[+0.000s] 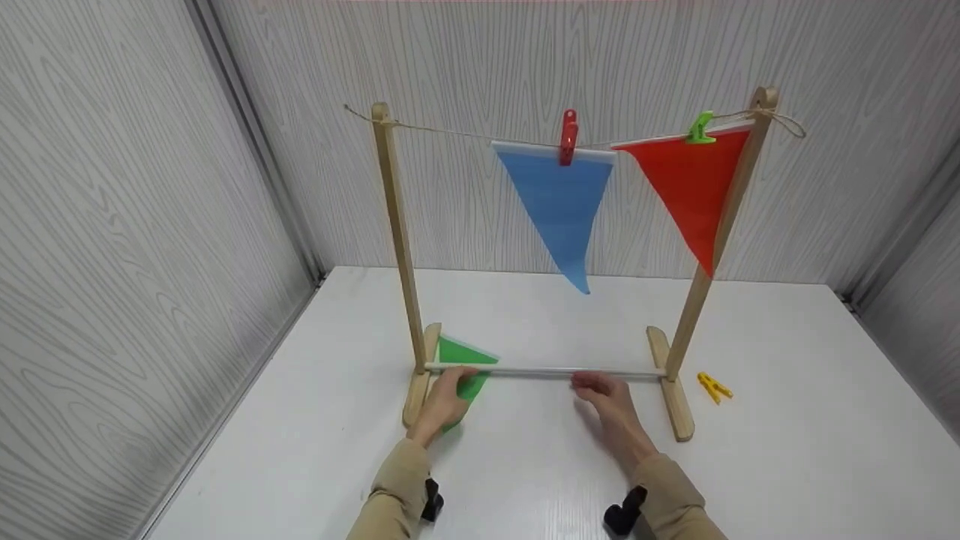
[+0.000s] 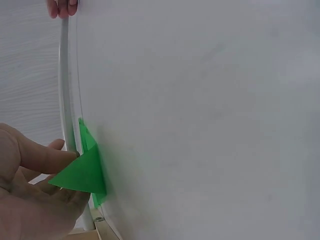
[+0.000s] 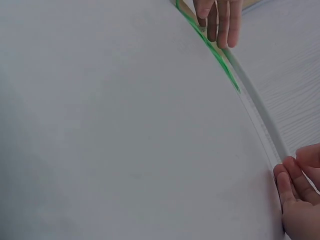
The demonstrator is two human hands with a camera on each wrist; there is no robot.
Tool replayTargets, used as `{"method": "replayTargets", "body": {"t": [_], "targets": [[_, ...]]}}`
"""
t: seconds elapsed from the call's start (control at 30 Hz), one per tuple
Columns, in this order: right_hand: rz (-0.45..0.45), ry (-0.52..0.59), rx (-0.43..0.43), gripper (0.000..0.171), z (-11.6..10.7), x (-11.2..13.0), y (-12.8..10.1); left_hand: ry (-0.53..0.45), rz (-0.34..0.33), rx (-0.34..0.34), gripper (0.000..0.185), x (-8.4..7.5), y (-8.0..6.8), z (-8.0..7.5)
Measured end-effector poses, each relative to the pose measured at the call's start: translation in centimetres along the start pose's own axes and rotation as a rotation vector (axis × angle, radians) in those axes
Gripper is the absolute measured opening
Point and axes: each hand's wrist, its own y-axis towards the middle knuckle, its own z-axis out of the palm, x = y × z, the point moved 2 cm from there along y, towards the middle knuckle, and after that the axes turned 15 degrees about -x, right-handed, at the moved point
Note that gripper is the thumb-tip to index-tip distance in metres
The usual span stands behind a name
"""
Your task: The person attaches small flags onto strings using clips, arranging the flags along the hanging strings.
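On the white counter [image 1: 787, 420], between the feet of a wooden rack [image 1: 397, 225], the left hand [image 1: 444, 399] rests on a green flag [image 1: 461, 352] lying flat under the rack's low white bar [image 1: 547, 371]. Its fingers [image 2: 47, 157] pinch the flag's near corner, lifting it off the surface, thumb below and forefinger above. The right hand [image 1: 611, 397] sits at the middle of the bar, fingers [image 3: 287, 182] loosely curled and touching the counter just beside it, holding nothing.

Above, a string [image 1: 450, 131] spans the two posts. A blue flag [image 1: 559, 202] hangs from it under a red peg [image 1: 569, 136], and a red flag [image 1: 694, 187] hangs beside it under a green peg [image 1: 701, 127]. A yellow peg [image 1: 714, 387] lies on the counter just right of the rack's right foot.

No writing or brand can be read anywhere. Pale grey wood-grain panels [image 1: 112, 225] wall the counter on three sides.
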Motion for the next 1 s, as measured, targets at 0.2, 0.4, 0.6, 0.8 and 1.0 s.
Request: {"method": "replayTargets", "body": {"t": [0.2,0.4,0.6,0.8,1.0], "targets": [[-0.072,-0.063,0.028,0.029,-0.19,-0.13,0.16,0.017,-0.010,0.015,0.055,0.17,0.04,-0.02],[-0.075,-0.105,0.049,0.030,-0.17,-0.29,0.05,0.050,0.030,0.034,0.060,0.36,-0.03,0.05],[-0.097,-0.126,0.059,0.030,-0.08,-0.32,0.02,0.081,0.069,0.057,0.063,0.41,-0.05,0.06],[-0.085,-0.115,0.067,0.031,-0.08,-0.25,-0.18,0.114,0.088,0.082,0.062,0.35,-0.11,0.03],[-0.100,-0.121,0.090,0.034,-0.17,-0.28,-0.19,0.129,0.137,0.091,0.064,0.33,-0.31,-0.12]]}}
